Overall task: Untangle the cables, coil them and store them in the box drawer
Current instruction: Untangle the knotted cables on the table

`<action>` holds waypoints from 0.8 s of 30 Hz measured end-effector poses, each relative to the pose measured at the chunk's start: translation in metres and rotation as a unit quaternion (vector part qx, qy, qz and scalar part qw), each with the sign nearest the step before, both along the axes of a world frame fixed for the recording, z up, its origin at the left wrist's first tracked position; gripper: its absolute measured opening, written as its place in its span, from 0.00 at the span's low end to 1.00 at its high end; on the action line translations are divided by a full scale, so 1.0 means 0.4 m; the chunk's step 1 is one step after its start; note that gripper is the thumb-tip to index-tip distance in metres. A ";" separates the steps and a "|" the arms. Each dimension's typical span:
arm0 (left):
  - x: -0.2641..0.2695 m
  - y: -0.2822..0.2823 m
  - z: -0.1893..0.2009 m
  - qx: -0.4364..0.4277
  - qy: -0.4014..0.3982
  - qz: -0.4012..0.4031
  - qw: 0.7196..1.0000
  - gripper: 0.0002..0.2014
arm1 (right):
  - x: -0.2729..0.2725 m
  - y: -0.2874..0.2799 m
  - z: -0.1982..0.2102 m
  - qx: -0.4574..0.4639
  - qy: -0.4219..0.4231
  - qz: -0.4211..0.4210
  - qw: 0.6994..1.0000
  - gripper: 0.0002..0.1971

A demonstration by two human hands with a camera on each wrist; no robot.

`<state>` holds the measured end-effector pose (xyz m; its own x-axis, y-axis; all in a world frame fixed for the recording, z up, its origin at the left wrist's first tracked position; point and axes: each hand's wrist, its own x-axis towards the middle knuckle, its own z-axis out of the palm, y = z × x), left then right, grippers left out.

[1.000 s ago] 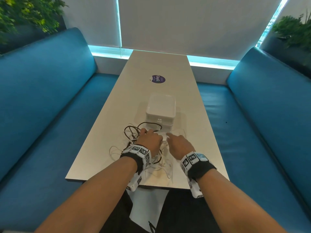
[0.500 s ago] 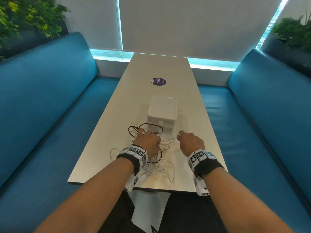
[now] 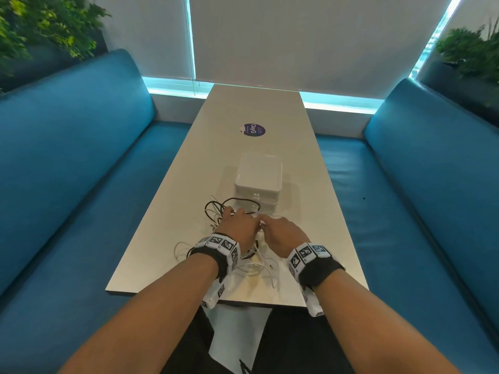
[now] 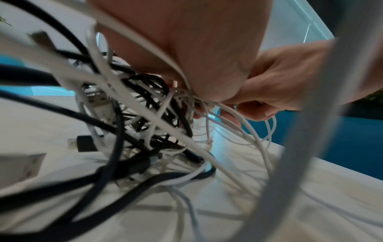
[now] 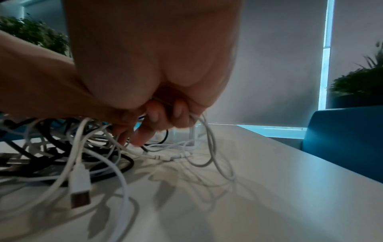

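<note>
A tangle of black and white cables (image 3: 216,211) lies on the near end of the table, in front of a white two-tier drawer box (image 3: 258,179) whose drawers look closed. My left hand (image 3: 239,225) sits on the tangle; in the left wrist view its fingers (image 4: 209,91) are curled round a bunch of thin white cables (image 4: 207,114). My right hand (image 3: 280,233) is right beside it, touching it. In the right wrist view its curled fingers (image 5: 165,121) grip a thin white cable (image 5: 209,139). A white USB plug (image 5: 79,194) hangs loose.
The long pale table (image 3: 243,109) carries a round purple sticker (image 3: 252,130) beyond the box. Blue sofas stand on the left (image 3: 67,171) and right (image 3: 432,184). Loose white cable loops (image 3: 259,268) reach toward the table's near edge.
Half a second ago my right hand was pulled away to the right with a white cable stretched between the hands. It has now come back against the left hand over the tangle.
</note>
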<state>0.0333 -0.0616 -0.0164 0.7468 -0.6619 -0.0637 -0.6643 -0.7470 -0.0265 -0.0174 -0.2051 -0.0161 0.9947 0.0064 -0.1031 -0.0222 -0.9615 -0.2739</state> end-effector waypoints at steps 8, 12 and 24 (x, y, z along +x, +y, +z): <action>0.013 0.031 -0.019 -0.062 0.053 -0.001 0.997 0.10 | -0.006 -0.017 0.004 -0.031 0.016 -0.034 0.999 0.10; 0.024 0.047 -0.008 -0.066 0.069 0.003 0.995 0.11 | 0.000 -0.039 0.025 -0.060 -0.005 -0.071 0.996 0.10; 0.018 0.015 0.011 0.006 -0.005 0.001 1.000 0.17 | -0.015 -0.064 0.023 0.002 0.003 -0.098 0.995 0.17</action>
